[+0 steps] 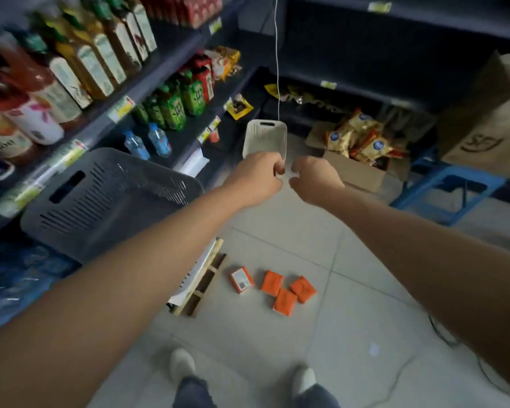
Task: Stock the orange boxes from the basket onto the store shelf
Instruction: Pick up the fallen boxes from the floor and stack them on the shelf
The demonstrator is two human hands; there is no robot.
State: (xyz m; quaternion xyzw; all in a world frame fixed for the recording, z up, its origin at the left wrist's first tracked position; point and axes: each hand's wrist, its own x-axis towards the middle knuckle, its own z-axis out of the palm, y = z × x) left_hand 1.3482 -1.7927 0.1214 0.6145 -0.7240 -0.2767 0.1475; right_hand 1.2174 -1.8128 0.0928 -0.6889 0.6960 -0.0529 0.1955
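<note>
Several orange boxes (284, 301) lie loose on the tiled floor in front of my feet; one (242, 279) shows a white label face. I hold a small white perforated basket (265, 136) out in front of me, tipped up on end with its handle slot at the top, and nothing shows inside it. My left hand (258, 176) grips its near rim. My right hand (315, 179) is curled on the same rim, just to the right. The store shelf (159, 69) runs along the left with bottles and packets on it.
A large grey basket (109, 195) leans against the left shelf. A wooden divider with papers (199, 285) lies beside the boxes. A cardboard box of snack bags (357, 145), a blue stool (448, 192) and a brown paper bag (489, 119) stand at right. A white cord (277, 54) hangs down.
</note>
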